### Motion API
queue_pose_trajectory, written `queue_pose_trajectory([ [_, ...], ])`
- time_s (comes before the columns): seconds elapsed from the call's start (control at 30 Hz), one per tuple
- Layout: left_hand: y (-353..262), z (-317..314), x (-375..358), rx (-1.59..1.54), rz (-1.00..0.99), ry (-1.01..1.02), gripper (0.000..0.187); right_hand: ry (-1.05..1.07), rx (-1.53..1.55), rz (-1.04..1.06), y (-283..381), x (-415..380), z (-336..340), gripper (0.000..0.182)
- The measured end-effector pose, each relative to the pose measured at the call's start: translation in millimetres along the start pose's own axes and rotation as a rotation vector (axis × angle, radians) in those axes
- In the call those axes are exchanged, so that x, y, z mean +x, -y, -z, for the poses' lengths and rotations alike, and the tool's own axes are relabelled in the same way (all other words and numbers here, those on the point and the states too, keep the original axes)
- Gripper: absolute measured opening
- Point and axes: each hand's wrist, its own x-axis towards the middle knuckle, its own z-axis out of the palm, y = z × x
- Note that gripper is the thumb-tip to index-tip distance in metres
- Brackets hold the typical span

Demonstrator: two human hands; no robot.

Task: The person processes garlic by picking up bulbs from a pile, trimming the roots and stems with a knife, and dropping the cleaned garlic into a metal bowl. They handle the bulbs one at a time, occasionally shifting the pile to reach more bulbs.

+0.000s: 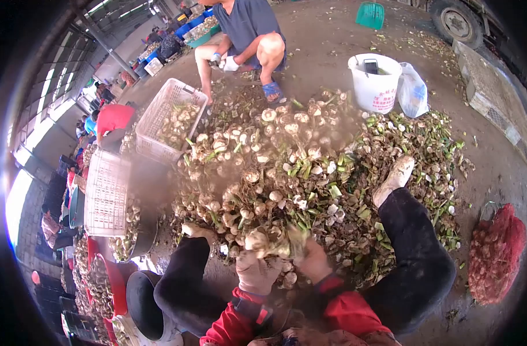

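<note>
Low in the middle of the view, my left hand (256, 273) is closed around a garlic bulb (257, 241) with its dry roots and skin showing. Close beside it on the right, my right hand (315, 263) is curled and partly blurred, at a smeared pale-green strip of stalk or husk (298, 239). What its fingers hold is hidden. Just beyond both hands spreads a heap of garlic bulbs (252, 176), mixed with cut stalks. Discarded husks and leaves (355, 242) lie between my outstretched legs.
A person in shorts (249, 29) squats across the heap. White crates (170, 92) stand at left, near a black bucket (145, 303). A white bucket (374, 86) holding a phone stands beside a plastic bag (412, 92). A red net sack (497, 254) lies at right.
</note>
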Motion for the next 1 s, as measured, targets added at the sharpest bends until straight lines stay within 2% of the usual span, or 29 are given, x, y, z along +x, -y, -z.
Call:
queue_pose_trajectory([
  [0.03,-4.1,-5.8,0.0,0.004,0.000,-0.004,0.043,-0.033,-0.315,-0.222,-21.3,6.1,13.8,0.012],
  [0.1,-12.2,-17.2,-0.9,0.012,-0.001,-0.011,0.042,-0.299,0.501,-0.244,-77.5,20.8,34.2,0.015],
  [0.13,-16.7,-8.4,-2.8,-0.058,0.083,-0.047,0.039,-0.440,0.865,-0.197,-106.0,27.8,44.4,0.018],
  [0.17,-19.7,3.1,-3.5,-0.130,0.170,-0.077,0.036,-0.500,0.617,-0.056,-69.4,29.1,42.5,0.018],
  [0.2,-10.8,39.5,-7.3,-0.042,0.212,-0.128,0.038,-0.529,0.488,-0.143,-43.6,29.6,42.3,0.019],
  [0.27,8.0,101.4,-6.2,0.267,0.259,-0.070,0.045,-0.583,0.225,-0.321,-16.9,29.9,42.6,0.022],
  [0.3,14.9,126.3,-5.9,0.424,0.283,-0.044,0.048,-0.574,0.272,-0.296,-24.8,30.2,41.1,0.023],
  [0.4,24.2,143.2,10.5,1.038,0.342,-0.066,0.048,-0.577,0.461,-0.277,-64.4,38.3,31.4,0.029],
  [0.43,19.7,118.7,29.0,1.265,0.357,-0.089,0.047,-0.587,0.411,-0.325,-53.7,36.4,28.3,0.031],
  [0.47,18.5,91.2,46.4,1.605,0.162,0.003,0.038,-0.593,0.359,-0.370,-41.1,30.5,26.1,0.034],
  [0.5,59.6,158.6,67.7,1.685,0.179,0.021,0.038,-0.588,0.308,-0.406,-22.1,30.0,21.8,0.036],
  [0.53,38.5,93.4,88.1,2.127,0.148,0.202,0.033,-0.514,0.301,-0.436,-14.7,30.7,21.5,0.042],
  [0.57,48.2,94.2,104.1,2.230,-0.035,0.343,0.031,-0.580,0.438,-0.441,-36.7,34.8,21.6,0.044],
  [0.6,48.0,81.4,117.5,2.360,0.006,0.556,0.037,-0.543,0.272,-0.420,-43.2,39.3,23.3,0.042],
  [0.63,27.5,42.8,125.5,2.409,0.123,0.771,0.035,-0.519,0.381,-0.455,-44.6,42.2,23.1,0.044],
  [0.67,56.2,70.2,135.1,2.496,0.079,0.762,0.037,-0.480,0.443,-0.436,-30.8,43.0,20.6,0.043],
  [0.73,110.9,122.8,155.9,2.671,-0.007,0.737,0.039,-0.616,0.392,-0.589,6.6,38.5,9.7,0.058],
  [0.77,78.0,100.6,148.6,2.548,-0.264,0.866,0.026,-0.683,0.373,-0.665,25.1,37.1,4.0,0.065],
  [0.83,70.2,88.6,151.9,2.477,0.051,0.881,0.025,-0.611,0.279,-0.646,25.9,36.6,5.1,0.070],
  [0.93,55.3,97.8,153.5,2.436,0.278,0.745,0.024,-0.426,0.510,-0.649,-3.3,32.3,23.6,0.074],
  [0.97,34.7,92.0,150.0,2.437,0.206,0.766,0.023,-0.426,0.356,-0.543,-23.2,28.1,27.4,0.075],
  [1.0,19.8,92.8,142.6,2.362,0.134,0.600,0.023,-0.427,0.206,-0.430,-49.2,25.9,30.4,0.076],
])
